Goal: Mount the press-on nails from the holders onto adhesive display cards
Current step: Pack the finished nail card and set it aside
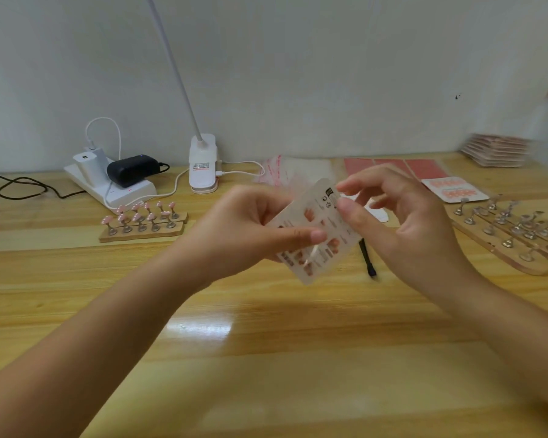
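Big wooden table [266, 358] under everything. Above it, the left hand [250, 229] pinches a printed display card [314, 235] between thumb and curled fingers, tilted in the air. The right hand [399, 216] nips the card's top corner, other fingers loosely curled. Left of the left hand sits a wooden holder [143, 229] with pink press-on nails [140, 213]; empty metal stands [513, 226] lie right of the right hand.

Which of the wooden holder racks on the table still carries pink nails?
The rack on the left, in front of the power strip. Its stands bear pink nails; the stands on the right rack are bare metal.
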